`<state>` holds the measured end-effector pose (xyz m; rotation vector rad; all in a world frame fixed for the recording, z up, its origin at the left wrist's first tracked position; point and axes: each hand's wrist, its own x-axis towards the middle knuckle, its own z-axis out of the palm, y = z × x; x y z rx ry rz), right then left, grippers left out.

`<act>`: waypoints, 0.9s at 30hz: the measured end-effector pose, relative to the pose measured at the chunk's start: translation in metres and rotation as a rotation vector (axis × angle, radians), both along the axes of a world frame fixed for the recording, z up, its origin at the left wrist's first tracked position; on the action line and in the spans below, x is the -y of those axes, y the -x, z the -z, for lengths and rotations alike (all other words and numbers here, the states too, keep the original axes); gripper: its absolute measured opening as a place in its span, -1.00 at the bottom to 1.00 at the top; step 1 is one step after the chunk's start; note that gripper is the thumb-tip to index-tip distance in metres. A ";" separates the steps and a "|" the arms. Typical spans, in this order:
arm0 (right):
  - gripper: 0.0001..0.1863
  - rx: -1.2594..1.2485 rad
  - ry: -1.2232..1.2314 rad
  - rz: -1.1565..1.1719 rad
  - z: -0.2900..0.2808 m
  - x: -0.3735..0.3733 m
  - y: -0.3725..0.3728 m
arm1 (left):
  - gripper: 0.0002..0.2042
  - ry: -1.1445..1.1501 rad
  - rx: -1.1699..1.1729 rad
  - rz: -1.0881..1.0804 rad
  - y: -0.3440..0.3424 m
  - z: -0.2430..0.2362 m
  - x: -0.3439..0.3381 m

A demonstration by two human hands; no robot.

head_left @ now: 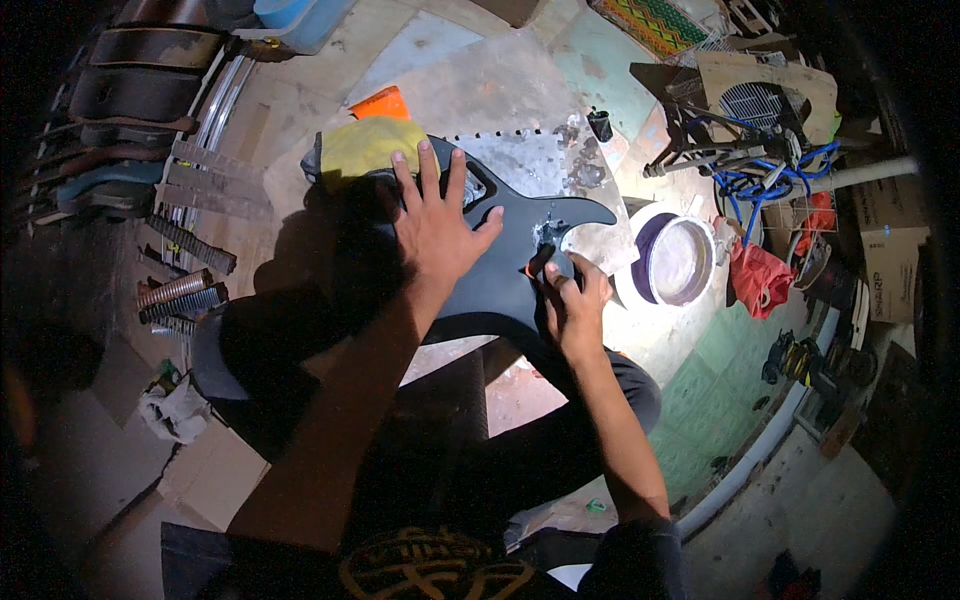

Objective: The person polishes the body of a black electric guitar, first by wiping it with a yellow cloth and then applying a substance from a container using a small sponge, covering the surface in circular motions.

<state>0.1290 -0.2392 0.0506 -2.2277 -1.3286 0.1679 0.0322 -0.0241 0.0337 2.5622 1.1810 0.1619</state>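
A black electric guitar body (490, 285) lies across my lap, its curved horn pointing right. My left hand (440, 225) rests flat on it with fingers spread, next to an oblong cut-out and a yellow cloth (372, 150) over the body's far left end. My right hand (578, 308) is closed around a small dark tool (540, 262) with an orange part. That tool meets the body near the base of the horn, beside a pale, scraped-looking patch (548, 230). My fingers partly hide the tool, so its exact kind cannot be made out.
A white tub (680, 258) stands on the floor to the right, near a red plastic bag (760, 280) and blue tubing (765, 185). Dark curved pieces (140, 95) are stacked at the far left. An orange piece (380, 103) lies beyond the guitar body.
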 end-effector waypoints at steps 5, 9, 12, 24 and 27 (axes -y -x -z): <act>-0.38 -0.023 0.049 0.027 -0.010 0.041 0.010 | -0.13 -0.031 -0.055 -0.003 -0.006 -0.007 -0.001; -0.44 0.050 -0.012 0.123 0.001 -0.034 -0.016 | -0.13 -0.017 0.022 -0.004 -0.004 0.000 0.000; -0.49 -0.041 -0.020 0.082 0.003 0.000 0.004 | -0.13 -0.110 -0.024 0.011 0.001 0.002 -0.007; -0.50 -0.027 0.054 -0.004 -0.003 0.031 0.013 | -0.13 -0.091 -0.090 -0.002 -0.001 -0.007 -0.005; -0.48 -0.034 0.037 -0.020 -0.004 0.009 0.000 | -0.13 -0.089 -0.090 0.007 -0.003 -0.008 -0.001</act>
